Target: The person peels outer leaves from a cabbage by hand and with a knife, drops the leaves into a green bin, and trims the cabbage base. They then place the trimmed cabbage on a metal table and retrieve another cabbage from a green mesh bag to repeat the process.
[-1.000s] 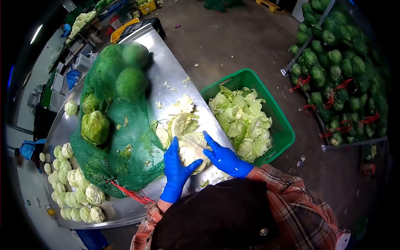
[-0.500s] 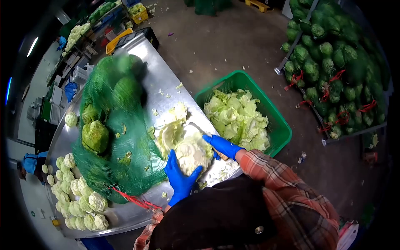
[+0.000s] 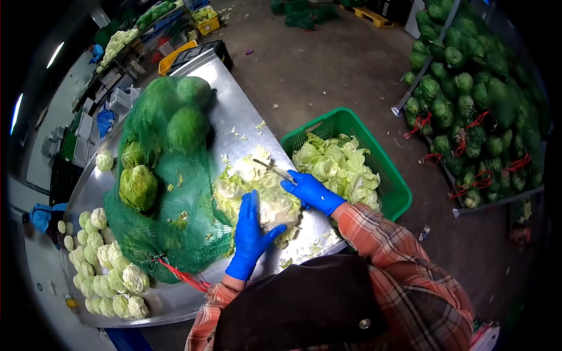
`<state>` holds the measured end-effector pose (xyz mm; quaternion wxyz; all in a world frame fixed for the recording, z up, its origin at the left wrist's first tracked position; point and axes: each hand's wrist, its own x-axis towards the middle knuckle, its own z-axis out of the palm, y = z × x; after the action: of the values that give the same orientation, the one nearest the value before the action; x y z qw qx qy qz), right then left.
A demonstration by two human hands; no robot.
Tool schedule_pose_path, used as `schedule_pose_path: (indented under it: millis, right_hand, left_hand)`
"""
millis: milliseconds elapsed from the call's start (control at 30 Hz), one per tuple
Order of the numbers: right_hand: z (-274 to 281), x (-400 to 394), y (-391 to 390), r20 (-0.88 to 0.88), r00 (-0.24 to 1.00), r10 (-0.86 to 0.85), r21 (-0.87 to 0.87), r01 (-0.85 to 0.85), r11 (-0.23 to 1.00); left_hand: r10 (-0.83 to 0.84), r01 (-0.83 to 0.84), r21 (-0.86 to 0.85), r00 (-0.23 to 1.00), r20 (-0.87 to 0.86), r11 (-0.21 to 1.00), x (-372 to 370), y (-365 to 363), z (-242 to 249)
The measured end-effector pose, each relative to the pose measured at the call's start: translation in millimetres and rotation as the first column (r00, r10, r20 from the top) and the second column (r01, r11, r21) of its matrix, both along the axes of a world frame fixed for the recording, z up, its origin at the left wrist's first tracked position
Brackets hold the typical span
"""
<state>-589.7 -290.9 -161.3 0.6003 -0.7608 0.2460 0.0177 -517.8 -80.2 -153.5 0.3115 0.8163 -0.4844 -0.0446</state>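
The pale cabbage head [image 3: 275, 206] sits on the steel table [image 3: 234, 111] close to its near right edge, directly in front of the person and squarely between both gloved hands. It is roughly round, with no clear long axis, and loose outer leaves [image 3: 234, 184] are piled against its far left side. The left hand [image 3: 250, 231] is clasped on the head's near left flank, fingers up along it and thumb hooked round the front. The right hand [image 3: 310, 192] comes in from the right edge, closed around the handle of a knife [image 3: 274, 170] whose blade points away and left, lying across the top of the head. Both hands are about equally near. Just off the table's right edge stands a green crate [image 3: 389, 169] of trimmed leaves; a green net sack [image 3: 175, 193] of cabbages lies along the table's middle, and peeled heads [image 3: 108, 281] crowd its near left corner.
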Motion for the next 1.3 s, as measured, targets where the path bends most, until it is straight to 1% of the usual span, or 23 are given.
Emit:
schedule_pose_path:
  millis: [100,133,167,233,267,300,367,400,433,467,500,567,600,733,767,867,967,1000,1067,1133,1167,1233,1300]
  right_hand:
    - [-25,3,-5,0.03,0.987,-0.158,0.031,0.157,0.987]
    - [-41,5,-15,-0.109,0.98,-0.169,0.1,0.18,0.979]
    - [-78,11,-24,-0.065,0.977,-0.203,0.216,0.213,0.953]
    - [-60,5,-21,0.004,0.989,-0.148,0.177,0.145,0.974]
    - [-57,1,-23,-0.027,0.991,-0.134,0.231,0.137,0.963]
    - [-24,-8,-18,-0.072,0.987,-0.147,0.193,0.158,0.968]
    - [-17,-26,-4,0.169,0.968,-0.183,-0.019,0.189,0.982]
    - [-16,-36,5,0.265,0.947,-0.18,-0.094,0.212,0.973]
    - [-12,-47,15,0.317,0.933,-0.174,-0.105,0.216,0.971]
    - [-7,-56,27,0.401,0.911,-0.1,-0.236,0.208,0.949]
    - [-6,-63,35,0.404,0.914,-0.029,-0.298,0.161,0.941]
    - [-2,-67,44,0.245,0.969,-0.029,-0.224,0.086,0.971]
    - [-2,-66,44,0.184,0.983,-0.011,-0.224,0.053,0.973]
    - [-3,-55,46,0.009,0.999,0.033,-0.238,-0.03,0.971]
    - [-2,-53,46,-0.021,0.999,0.032,-0.249,-0.037,0.968]
    - [-4,-48,44,-0.024,0.999,0.041,-0.392,-0.048,0.919]
    - [-17,-39,36,0.151,0.987,0.057,-0.483,0.023,0.875]
    - [-18,-35,33,0.178,0.982,0.055,-0.457,0.033,0.889]
    - [-60,-20,11,0.094,0.995,0.016,-0.293,0.012,0.956]
    - [-42,-16,-11,-0.182,0.983,-0.032,0.171,0.064,0.983]
    - [-23,-16,-15,-0.195,0.981,-0.004,0.125,0.029,0.992]
    - [-7,-20,-10,-0.243,0.968,0.058,0.056,-0.046,0.997]
    - [-37,-23,-1,-0.159,0.984,-0.081,0.114,0.1,0.988]
  left_hand:
    - [0.015,-0.018,0.073,0.999,0.038,0.997,6,-5,7]
    - [0.021,-0.028,0.105,0.997,0.07,0.994,10,-7,9]
    - [0.022,-0.031,0.222,0.999,0.043,0.975,15,-13,20]
    - [0.046,-0.034,0.443,0.999,-0.015,0.896,19,-24,44]
    - [0.018,-0.049,0.397,0.997,0.081,0.916,24,-23,34]
    - [-0.002,-0.043,0.198,0.975,0.22,0.979,27,-20,21]
    - [0.092,-0.081,-0.046,0.935,0.344,0.996,35,-15,-13]
    - [0.155,-0.146,-0.06,0.97,0.189,0.988,32,-12,-19]
    - [0.213,-0.21,-0.064,0.977,0.03,0.976,28,-12,-25]
    - [0.264,-0.273,-0.057,0.956,-0.13,0.96,23,-14,-29]
    - [0.276,-0.28,-0.006,0.949,-0.154,0.96,16,-18,-12]
    - [0.297,-0.284,0.093,0.934,-0.197,0.954,3,-25,24]
    - [0.296,-0.265,0.173,0.935,-0.193,0.949,4,-23,19]
    - [0.249,-0.251,0.166,0.968,0.033,0.954,5,-19,1]
    - [0.245,-0.242,0.181,0.97,0.007,0.953,5,-19,3]
    - [0.251,-0.238,0.226,0.968,-0.03,0.945,2,-21,5]
    - [0.282,-0.274,0.256,0.959,0.006,0.927,-2,-23,-4]
    - [0.292,-0.284,0.25,0.956,0.004,0.926,-3,-23,-6]
    - [0.311,-0.289,0.293,0.95,-0.032,0.912,-9,-25,2]
    - [0.272,-0.272,0.281,0.962,0.04,0.92,-31,-20,4]
    - [0.253,-0.266,0.268,0.964,0.084,0.926,-36,-18,4]
    - [0.245,-0.236,0.183,0.969,-0.033,0.954,-33,-7,-1]
    - [0.194,-0.191,0.04,0.977,-0.085,0.981,-18,17,-21]
